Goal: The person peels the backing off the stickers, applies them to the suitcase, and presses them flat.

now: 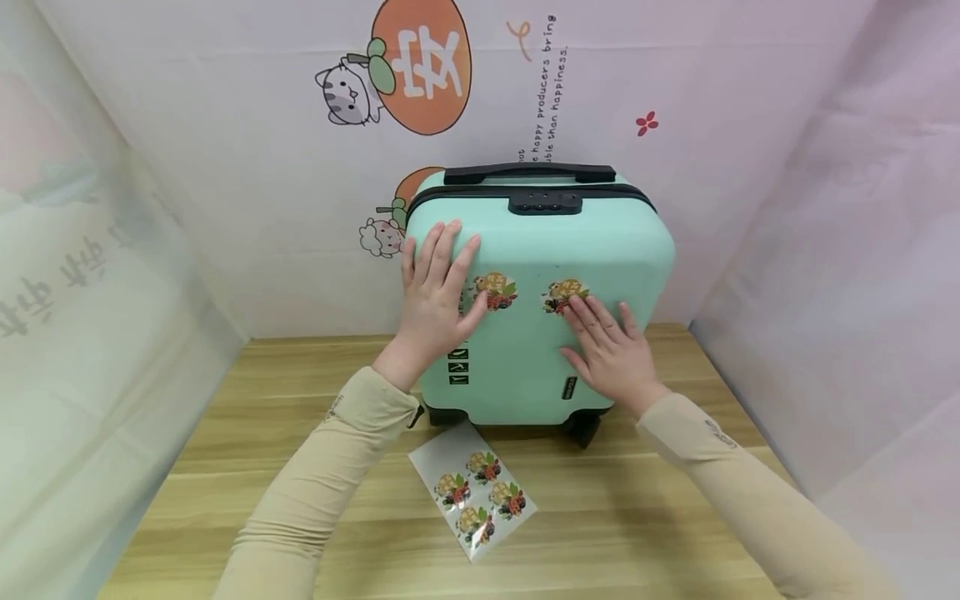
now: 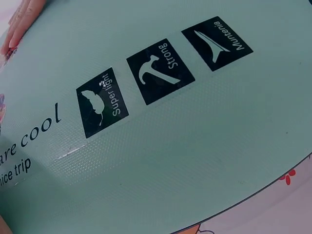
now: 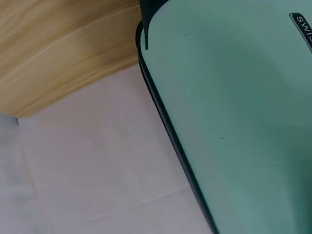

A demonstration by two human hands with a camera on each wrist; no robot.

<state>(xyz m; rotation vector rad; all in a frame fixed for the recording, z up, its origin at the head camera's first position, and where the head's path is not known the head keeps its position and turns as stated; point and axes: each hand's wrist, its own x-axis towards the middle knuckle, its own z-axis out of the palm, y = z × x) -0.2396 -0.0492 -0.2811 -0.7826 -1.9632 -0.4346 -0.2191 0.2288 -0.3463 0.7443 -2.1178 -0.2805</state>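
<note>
A mint-green suitcase point(image 1: 517, 358) stands upright on the wooden table, its black handle point(image 1: 529, 173) on top. Two round fruit stickers are on its front: a left sticker point(image 1: 497, 293) and a right sticker point(image 1: 562, 293). My left hand point(image 1: 435, 296) lies with spread fingers on the upper left of the front, its thumb at the left sticker's edge. With straight fingers, my right hand point(image 1: 611, 350) touches the right sticker's lower right part, which the fingertips cover. In the left wrist view, black printed labels point(image 2: 161, 71) show on the shell; fingers point(image 2: 22, 24) appear at the top left.
On the wooden table point(image 1: 337, 500), in front of the suitcase, lies a sticker sheet point(image 1: 435, 454) with several more fruit stickers. A combination lock point(image 1: 545, 203) sits below the handle. Printed white cloth point(image 1: 285, 167) hangs behind the table and at both sides.
</note>
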